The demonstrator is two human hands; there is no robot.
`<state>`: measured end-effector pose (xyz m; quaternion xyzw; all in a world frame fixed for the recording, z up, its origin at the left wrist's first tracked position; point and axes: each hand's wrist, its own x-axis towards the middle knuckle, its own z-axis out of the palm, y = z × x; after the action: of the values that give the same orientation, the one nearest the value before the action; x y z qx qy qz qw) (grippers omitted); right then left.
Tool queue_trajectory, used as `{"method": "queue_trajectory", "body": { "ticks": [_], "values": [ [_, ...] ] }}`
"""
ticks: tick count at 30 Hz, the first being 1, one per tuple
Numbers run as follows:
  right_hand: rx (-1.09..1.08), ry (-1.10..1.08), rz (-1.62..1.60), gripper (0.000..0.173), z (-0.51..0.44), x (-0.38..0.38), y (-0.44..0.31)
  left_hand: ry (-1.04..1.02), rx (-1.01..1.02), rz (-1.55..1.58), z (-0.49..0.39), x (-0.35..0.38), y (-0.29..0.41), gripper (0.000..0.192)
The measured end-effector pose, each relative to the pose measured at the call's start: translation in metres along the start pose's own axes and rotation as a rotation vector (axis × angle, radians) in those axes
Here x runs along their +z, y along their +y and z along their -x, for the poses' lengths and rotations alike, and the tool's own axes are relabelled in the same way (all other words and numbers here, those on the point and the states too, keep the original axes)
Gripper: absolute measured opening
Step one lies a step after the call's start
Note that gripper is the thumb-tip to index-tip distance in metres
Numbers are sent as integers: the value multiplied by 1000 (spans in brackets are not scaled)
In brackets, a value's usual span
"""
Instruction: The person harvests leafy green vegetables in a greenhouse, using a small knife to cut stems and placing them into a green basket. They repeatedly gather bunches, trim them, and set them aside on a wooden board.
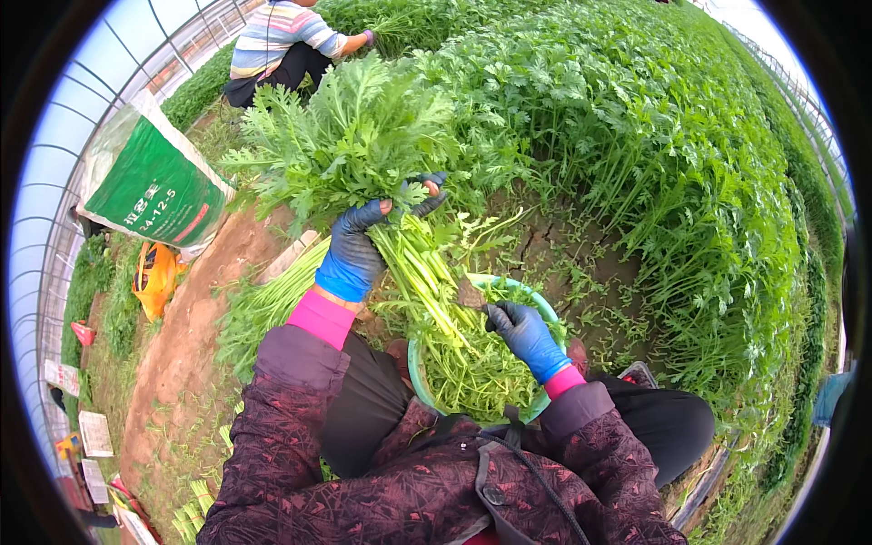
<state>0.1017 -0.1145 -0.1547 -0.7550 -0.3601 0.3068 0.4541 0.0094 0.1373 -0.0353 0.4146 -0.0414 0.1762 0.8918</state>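
My left hand [361,245], in a blue glove with worn fingertips, grips a bunch of leafy greens [354,136] by the stems, its leaves pointing up and away. The pale stem ends [436,293] slant down over a green basin [550,310] between my legs, which holds loose trimmed leaves and stems. My right hand [521,334], also blue-gloved, is closed on a small tool with a flat, dirty blade [470,293], which lies against or close beside the stems. Its handle is mostly hidden in my fingers. More cut greens [279,293] lie to the left of my left hand.
Dense standing greens [613,102] fill the right and far side. At the upper left a co-worker [286,48] crouches by the crop. A green and white sack [163,184] and an orange bag [155,279] stand left. Tied bundles [197,507] lie at lower left on the soil.
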Motion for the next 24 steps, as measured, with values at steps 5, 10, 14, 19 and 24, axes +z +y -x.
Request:
{"method": "queue_trajectory", "body": {
  "ticks": [5,10,14,19,24],
  "values": [
    [488,128,620,55,22,-37,63,199,-24,-70,-3,-8,20,46],
    [249,278,-300,41,14,-47,30,445,-203,-205,-6,-6,-12,44],
    [-5,230,-442,36,1,-11,-7,505,-106,-386,-16,0,-41,40],
    [370,-110,905,49,7,-17,45,632,-74,-194,-26,-4,-23,41],
    [442,198,469,46,33,-54,87,706,-21,-254,-25,-13,1,42]
  ]
}}
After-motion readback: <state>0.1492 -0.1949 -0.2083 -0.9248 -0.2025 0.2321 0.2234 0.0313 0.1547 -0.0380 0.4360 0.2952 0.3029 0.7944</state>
